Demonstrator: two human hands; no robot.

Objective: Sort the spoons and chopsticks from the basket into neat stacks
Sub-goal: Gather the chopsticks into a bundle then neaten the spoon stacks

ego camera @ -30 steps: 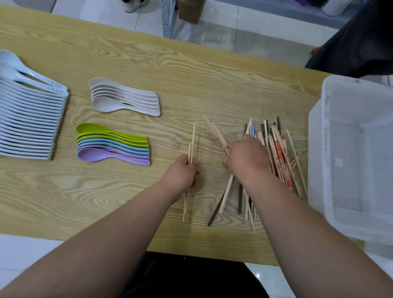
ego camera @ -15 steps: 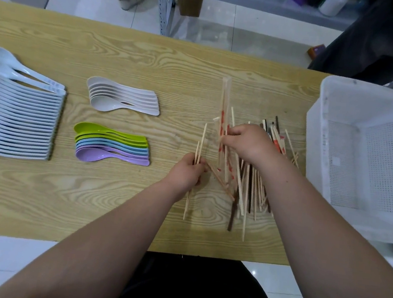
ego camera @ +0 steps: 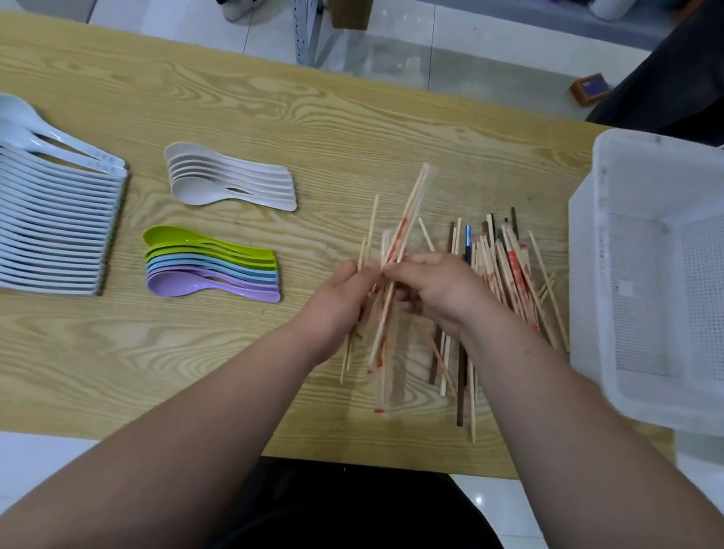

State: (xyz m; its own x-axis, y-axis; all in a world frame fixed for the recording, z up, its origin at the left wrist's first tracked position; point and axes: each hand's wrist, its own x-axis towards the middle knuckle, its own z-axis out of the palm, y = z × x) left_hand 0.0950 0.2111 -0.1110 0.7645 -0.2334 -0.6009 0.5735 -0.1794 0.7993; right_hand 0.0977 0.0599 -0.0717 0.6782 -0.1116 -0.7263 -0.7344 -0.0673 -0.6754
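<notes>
I log left hand (ego camera: pixel 339 299) fingers gripping bare chopsticks (ego camera: pixel 373 222), right hand (ego camera: pixel 434 291) fingers pinching seemingly wrapped pairs (ego camera: pixel 408 221) over the counter (ego camera: pixel 279 109), likely to separate kinds from the loose pile (ego camera: pixel 513 268) beside the basket (ego camera: pixel 600 201).

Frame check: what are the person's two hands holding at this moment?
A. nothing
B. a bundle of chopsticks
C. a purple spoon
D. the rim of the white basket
B: the left hand and the right hand meet and both grip a bundle of chopsticks, some in red-printed wrappers. The purple spoon and the white basket lie apart from both hands.
</notes>
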